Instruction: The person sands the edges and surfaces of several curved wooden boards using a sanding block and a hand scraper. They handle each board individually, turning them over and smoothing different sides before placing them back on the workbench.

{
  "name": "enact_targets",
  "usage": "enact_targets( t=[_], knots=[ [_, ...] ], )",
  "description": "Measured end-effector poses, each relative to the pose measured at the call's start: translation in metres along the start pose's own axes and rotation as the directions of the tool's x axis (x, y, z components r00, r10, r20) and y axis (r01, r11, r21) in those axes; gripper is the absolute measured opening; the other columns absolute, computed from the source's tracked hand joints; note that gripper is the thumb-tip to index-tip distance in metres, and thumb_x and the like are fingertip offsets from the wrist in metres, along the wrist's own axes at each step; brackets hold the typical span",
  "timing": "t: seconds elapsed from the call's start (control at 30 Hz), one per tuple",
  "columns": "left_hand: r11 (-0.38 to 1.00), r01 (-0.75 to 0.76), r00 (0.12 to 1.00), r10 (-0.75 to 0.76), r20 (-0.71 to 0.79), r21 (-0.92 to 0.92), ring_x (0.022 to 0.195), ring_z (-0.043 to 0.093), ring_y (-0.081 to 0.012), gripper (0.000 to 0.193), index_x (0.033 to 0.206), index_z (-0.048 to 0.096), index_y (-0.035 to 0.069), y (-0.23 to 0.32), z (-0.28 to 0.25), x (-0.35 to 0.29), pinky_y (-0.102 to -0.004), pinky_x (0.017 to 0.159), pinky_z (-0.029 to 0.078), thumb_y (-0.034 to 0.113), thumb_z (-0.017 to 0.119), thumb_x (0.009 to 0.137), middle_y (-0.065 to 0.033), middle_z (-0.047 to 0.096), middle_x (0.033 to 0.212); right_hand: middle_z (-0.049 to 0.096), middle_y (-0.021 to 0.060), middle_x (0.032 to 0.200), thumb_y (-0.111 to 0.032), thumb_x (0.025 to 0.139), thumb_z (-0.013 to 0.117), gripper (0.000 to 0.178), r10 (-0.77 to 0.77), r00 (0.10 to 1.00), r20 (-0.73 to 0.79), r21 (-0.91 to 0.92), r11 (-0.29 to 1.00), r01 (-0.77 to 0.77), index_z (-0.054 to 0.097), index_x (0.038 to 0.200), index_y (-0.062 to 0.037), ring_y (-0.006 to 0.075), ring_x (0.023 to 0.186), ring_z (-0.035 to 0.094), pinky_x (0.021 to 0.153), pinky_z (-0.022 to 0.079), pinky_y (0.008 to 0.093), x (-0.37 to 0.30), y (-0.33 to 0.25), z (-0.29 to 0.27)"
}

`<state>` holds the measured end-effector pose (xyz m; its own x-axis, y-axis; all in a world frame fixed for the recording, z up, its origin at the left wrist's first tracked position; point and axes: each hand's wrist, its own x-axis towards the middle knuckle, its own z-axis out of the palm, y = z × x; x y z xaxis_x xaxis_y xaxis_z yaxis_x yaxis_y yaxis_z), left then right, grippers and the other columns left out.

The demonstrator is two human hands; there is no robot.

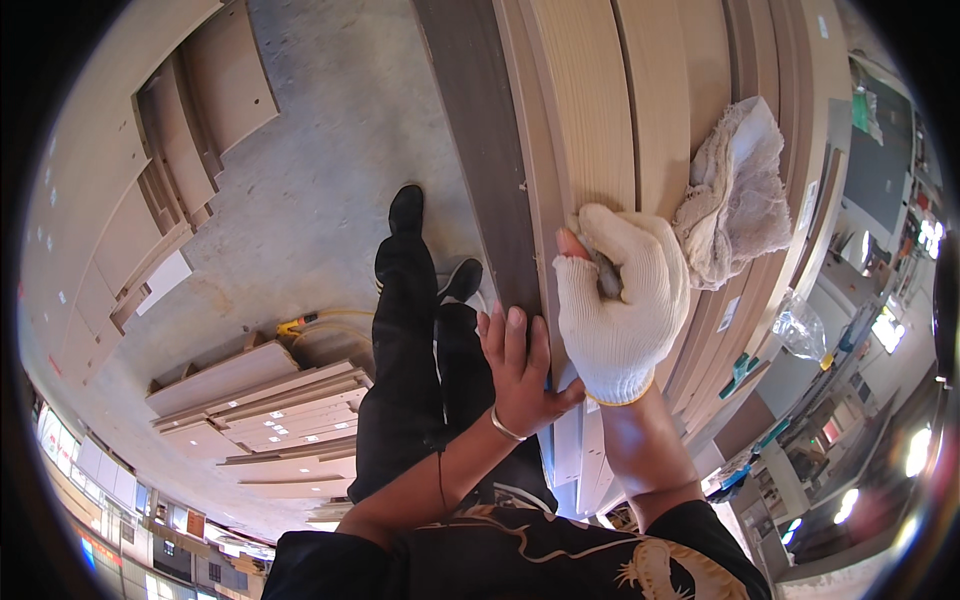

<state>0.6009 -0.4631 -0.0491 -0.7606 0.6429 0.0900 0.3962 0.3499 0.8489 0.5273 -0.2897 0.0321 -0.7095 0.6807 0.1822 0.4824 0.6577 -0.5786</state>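
My bare left hand [522, 370], a bracelet at its wrist, rests with fingers stretched out on the near end of a dark-edged board [490, 170]. Just to its right, my right hand [635, 300] wears a white knit glove, the thumb tip poking out bare. Its fingers are curled toward the thumb over a pale wood-grain board [585, 100]; whatever they hold, if anything, is hidden. Beyond the glove, a crumpled whitish rag [735, 195] lies across the neighbouring boards, close to the knuckles.
Flat panels [290, 425] are stacked low on the left, near a yellow tool [298, 325] with a yellow hose. More panels [225, 80] stand at upper left. A clear plastic bottle [800, 325] lies beyond the boards at right. Grey floor [330, 130] runs beside my legs.
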Motion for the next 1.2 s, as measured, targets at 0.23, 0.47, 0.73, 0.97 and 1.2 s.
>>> enact_targets(
  t=[0.23, 0.47, 0.73, 0.97, 1.2],
  knots=[
    [0.999, 0.010, 1.000, -0.009, 0.016, -0.031, 0.157, 0.033, -0.0588, 0.088, 0.150, 0.055, -0.008, 0.001, -0.002, -0.002, -0.0754, 0.126, 0.020, 0.064, 0.067, 0.099, -0.0284, 0.032, 0.174, 0.072, 0.0124, 0.098, -0.001, 0.077, 0.089, 0.036, -0.003, 1.000, -0.025, 0.001, 1.000, 0.003, 0.077, 0.110, -0.0080, 0.0344, 0.082, 0.071, 0.072, 0.054, 0.0449, 0.016, -0.004, 0.004],
    [0.999, 0.010, 1.000, -0.010, 0.013, -0.051, 0.156, 0.034, -0.0593, 0.086, 0.147, 0.057, -0.008, 0.002, -0.002, -0.002, -0.0765, 0.126, 0.020, 0.061, 0.069, 0.099, -0.0279, 0.032, 0.174, 0.073, 0.0132, 0.095, 0.010, 0.081, 0.086, 0.028, -0.005, 1.000, 0.004, -0.027, 1.000, 0.005, 0.076, 0.106, 0.0009, 0.0227, 0.077, 0.070, 0.068, 0.053, 0.0297, 0.039, -0.009, 0.009],
    [0.999, 0.014, 0.999, -0.012, 0.029, -0.050, 0.154, 0.036, -0.0599, 0.084, 0.143, 0.060, -0.009, 0.004, -0.005, -0.001, -0.0770, 0.125, 0.022, 0.061, 0.071, 0.098, -0.0272, 0.033, 0.174, 0.072, 0.0127, 0.095, -0.001, 0.077, 0.090, 0.033, -0.005, 0.998, -0.063, -0.011, 1.000, 0.004, 0.076, 0.106, -0.0086, 0.0349, 0.080, 0.070, 0.070, 0.054, 0.0446, 0.062, -0.015, 0.022],
    [0.999, 0.018, 0.998, -0.016, 0.053, -0.043, 0.154, 0.035, -0.0600, 0.083, 0.140, 0.061, -0.010, 0.004, -0.006, -0.003, -0.0774, 0.125, 0.023, 0.062, 0.071, 0.098, -0.0267, 0.031, 0.175, 0.074, 0.0088, 0.094, 0.007, 0.087, 0.085, 0.023, 0.034, 0.999, -0.019, -0.025, 0.999, -0.034, 0.078, 0.108, 0.0013, 0.0107, 0.075, 0.065, 0.064, 0.049, 0.0241, 0.081, -0.014, 0.026],
    [1.000, 0.011, 0.999, -0.010, 0.046, -0.021, 0.154, 0.035, -0.0596, 0.084, 0.139, 0.061, -0.010, 0.005, -0.007, -0.005, -0.0779, 0.124, 0.023, 0.063, 0.070, 0.099, -0.0263, 0.031, 0.175, 0.074, 0.0087, 0.095, 0.005, 0.088, 0.086, 0.022, 0.044, 0.998, -0.040, -0.002, 0.999, -0.044, 0.078, 0.108, 0.0008, 0.0099, 0.076, 0.065, 0.065, 0.049, 0.0231, 0.092, -0.017, 0.030]
  ],
)
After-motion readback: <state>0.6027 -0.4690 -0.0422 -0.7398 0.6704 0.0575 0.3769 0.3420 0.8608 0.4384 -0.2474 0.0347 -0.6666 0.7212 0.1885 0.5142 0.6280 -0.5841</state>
